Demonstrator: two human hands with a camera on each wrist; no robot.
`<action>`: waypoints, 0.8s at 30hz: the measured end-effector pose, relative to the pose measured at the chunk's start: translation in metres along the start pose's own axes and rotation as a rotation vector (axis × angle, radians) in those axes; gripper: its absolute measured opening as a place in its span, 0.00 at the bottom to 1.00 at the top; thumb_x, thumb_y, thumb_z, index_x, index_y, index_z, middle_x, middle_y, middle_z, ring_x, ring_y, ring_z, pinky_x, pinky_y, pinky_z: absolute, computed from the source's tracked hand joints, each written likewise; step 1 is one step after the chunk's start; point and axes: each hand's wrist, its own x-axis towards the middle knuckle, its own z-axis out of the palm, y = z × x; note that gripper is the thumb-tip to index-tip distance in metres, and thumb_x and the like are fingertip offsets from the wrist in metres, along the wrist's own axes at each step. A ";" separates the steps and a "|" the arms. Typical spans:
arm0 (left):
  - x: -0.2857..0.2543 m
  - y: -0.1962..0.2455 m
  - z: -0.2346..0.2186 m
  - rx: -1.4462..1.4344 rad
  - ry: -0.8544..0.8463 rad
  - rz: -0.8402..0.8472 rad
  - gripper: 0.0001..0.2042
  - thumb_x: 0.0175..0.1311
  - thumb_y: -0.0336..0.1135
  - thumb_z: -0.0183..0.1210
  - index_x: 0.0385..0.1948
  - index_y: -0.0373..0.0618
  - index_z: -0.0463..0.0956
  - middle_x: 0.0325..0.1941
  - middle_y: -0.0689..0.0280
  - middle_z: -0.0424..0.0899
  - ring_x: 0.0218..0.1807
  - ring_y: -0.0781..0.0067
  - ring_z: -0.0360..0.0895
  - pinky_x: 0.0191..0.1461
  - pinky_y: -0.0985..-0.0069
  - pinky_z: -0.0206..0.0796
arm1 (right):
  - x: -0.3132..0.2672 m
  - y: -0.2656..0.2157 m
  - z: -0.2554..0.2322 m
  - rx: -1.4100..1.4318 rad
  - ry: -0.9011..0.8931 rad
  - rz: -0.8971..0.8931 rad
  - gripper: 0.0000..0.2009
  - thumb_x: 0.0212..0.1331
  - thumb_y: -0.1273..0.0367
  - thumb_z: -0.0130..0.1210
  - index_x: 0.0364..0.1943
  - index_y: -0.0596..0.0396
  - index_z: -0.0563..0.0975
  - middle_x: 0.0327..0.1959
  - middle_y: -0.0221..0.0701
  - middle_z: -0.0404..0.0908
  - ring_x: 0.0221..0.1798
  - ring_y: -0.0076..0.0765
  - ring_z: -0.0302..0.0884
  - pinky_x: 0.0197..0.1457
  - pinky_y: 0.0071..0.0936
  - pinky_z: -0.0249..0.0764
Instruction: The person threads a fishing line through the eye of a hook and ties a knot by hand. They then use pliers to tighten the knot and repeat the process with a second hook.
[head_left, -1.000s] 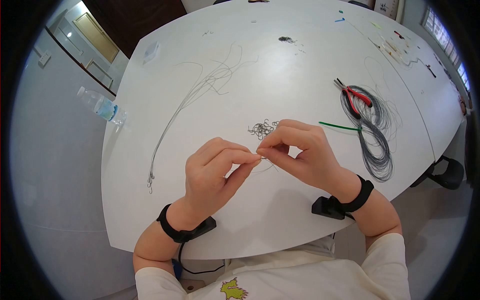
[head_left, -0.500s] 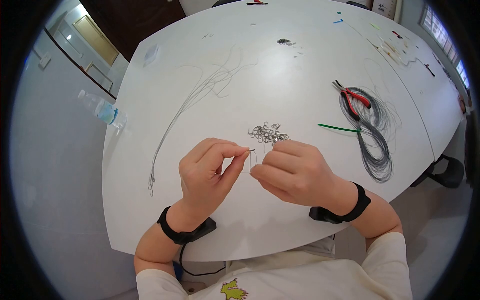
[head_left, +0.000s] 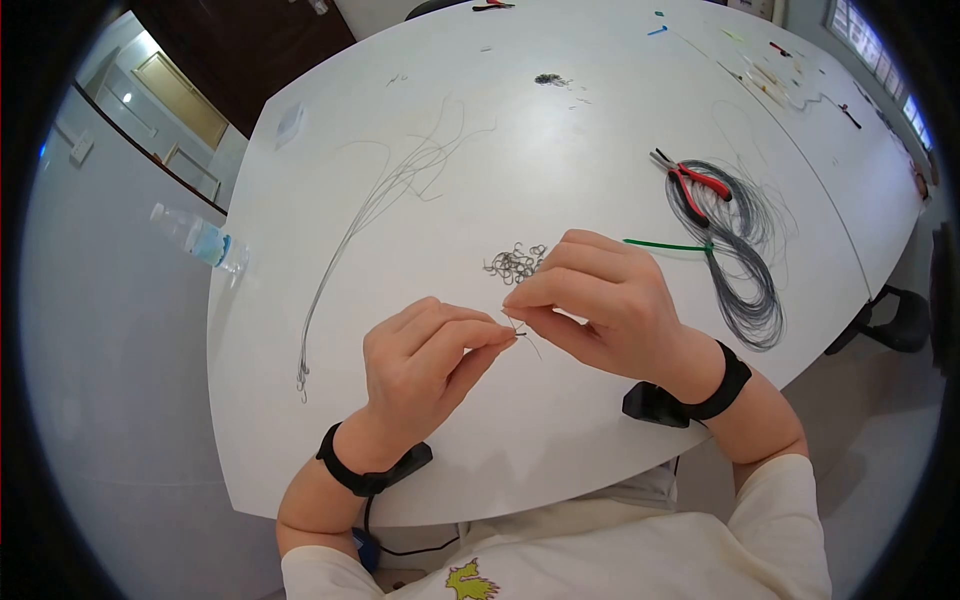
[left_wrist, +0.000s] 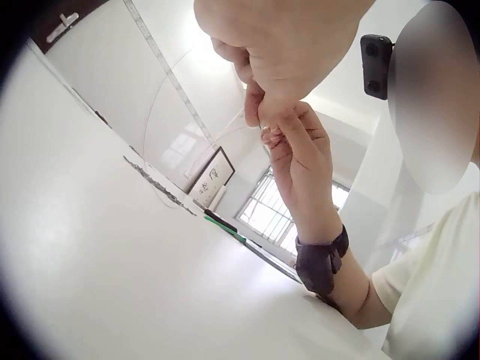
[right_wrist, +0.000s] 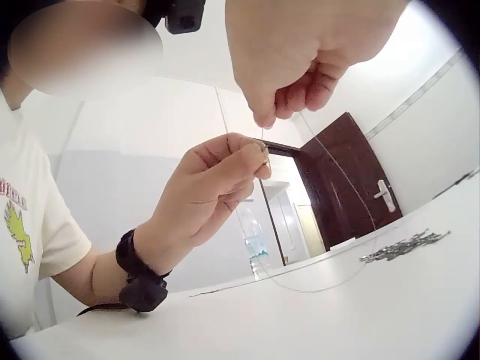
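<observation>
My left hand [head_left: 425, 365] pinches a small dark hook [head_left: 521, 334] between thumb and forefinger, its end poking out past the fingertips. Just above and to the right, my right hand [head_left: 610, 300] pinches a thin line between thumb and forefinger. In the right wrist view the thin line [right_wrist: 341, 169] loops down from the fingers toward the table. A pile of metal hooks [head_left: 513, 263] lies behind the hands, partly covered by the right one. The left wrist view shows both hands' fingertips close together.
Lines tied to hooks [head_left: 335, 262] lie at the left, near a plastic bottle [head_left: 205, 240]. At the right are red-handled pliers [head_left: 690, 190] on a coiled grey line bundle [head_left: 745, 300] with a green tie [head_left: 665, 245]. A small dark pile [head_left: 549, 79] lies farther back.
My right hand moved down beside the left, then back up above its fingertips with the line. My left hand dipped slightly, keeping its pinch on the hook. The head view shifted a little.
</observation>
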 end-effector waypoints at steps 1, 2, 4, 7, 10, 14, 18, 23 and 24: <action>0.001 0.001 0.000 0.000 -0.001 0.001 0.09 0.48 0.22 0.72 0.28 0.44 0.82 0.29 0.68 0.85 0.24 0.76 0.72 0.24 0.80 0.61 | -0.001 0.000 0.001 -0.001 0.001 0.000 0.06 0.48 0.76 0.66 0.28 0.53 0.78 0.23 0.28 0.74 0.26 0.31 0.72 0.27 0.26 0.69; 0.001 0.002 -0.001 0.011 0.000 0.000 0.08 0.48 0.23 0.72 0.27 0.45 0.81 0.28 0.69 0.84 0.23 0.75 0.73 0.23 0.80 0.62 | -0.002 0.001 0.002 0.042 0.003 0.062 0.06 0.50 0.76 0.65 0.28 0.53 0.79 0.23 0.28 0.75 0.25 0.31 0.74 0.26 0.25 0.70; 0.002 0.003 -0.002 0.023 0.001 0.000 0.08 0.49 0.25 0.72 0.27 0.45 0.81 0.27 0.69 0.83 0.22 0.74 0.74 0.22 0.80 0.63 | -0.003 0.001 0.004 0.085 0.006 0.123 0.05 0.51 0.77 0.65 0.27 0.53 0.79 0.23 0.29 0.77 0.25 0.30 0.75 0.25 0.24 0.70; 0.001 0.003 -0.002 0.002 0.018 -0.014 0.08 0.48 0.24 0.72 0.27 0.46 0.81 0.28 0.69 0.83 0.22 0.75 0.73 0.22 0.80 0.62 | -0.003 0.002 0.008 0.201 0.012 0.251 0.03 0.53 0.76 0.64 0.27 0.55 0.80 0.24 0.28 0.80 0.24 0.28 0.77 0.25 0.22 0.71; -0.001 0.001 -0.001 -0.069 0.034 -0.038 0.09 0.49 0.20 0.71 0.30 0.43 0.82 0.29 0.68 0.85 0.23 0.79 0.70 0.23 0.82 0.58 | -0.005 0.001 0.010 0.289 -0.062 0.387 0.03 0.55 0.75 0.64 0.26 0.56 0.81 0.24 0.29 0.81 0.23 0.26 0.77 0.27 0.21 0.72; -0.002 0.004 -0.005 -0.168 0.028 -0.180 0.07 0.56 0.19 0.66 0.32 0.43 0.79 0.32 0.69 0.83 0.24 0.85 0.67 0.24 0.84 0.56 | -0.007 -0.002 0.012 0.471 -0.159 0.545 0.04 0.55 0.73 0.63 0.26 0.58 0.81 0.22 0.29 0.81 0.23 0.25 0.76 0.28 0.20 0.72; -0.007 -0.001 -0.002 -0.688 0.163 -0.572 0.02 0.69 0.26 0.58 0.39 0.41 0.75 0.41 0.69 0.79 0.30 0.90 0.65 0.29 0.89 0.54 | -0.007 -0.003 0.011 0.448 -0.231 0.566 0.02 0.56 0.75 0.63 0.29 0.59 0.82 0.23 0.28 0.82 0.23 0.20 0.75 0.27 0.18 0.69; 0.008 -0.006 -0.031 -0.977 0.354 -0.821 0.07 0.74 0.35 0.53 0.44 0.43 0.74 0.49 0.68 0.77 0.34 0.90 0.66 0.31 0.91 0.55 | -0.008 0.004 0.007 0.168 -0.247 0.469 0.02 0.56 0.74 0.63 0.29 0.56 0.80 0.20 0.32 0.80 0.21 0.29 0.77 0.26 0.21 0.70; 0.011 -0.007 -0.037 -1.060 0.443 -0.853 0.08 0.75 0.36 0.52 0.45 0.44 0.74 0.51 0.68 0.76 0.35 0.89 0.66 0.31 0.92 0.56 | -0.008 0.006 0.005 0.073 -0.267 0.465 0.03 0.56 0.73 0.62 0.29 0.55 0.79 0.19 0.35 0.80 0.21 0.35 0.79 0.27 0.24 0.73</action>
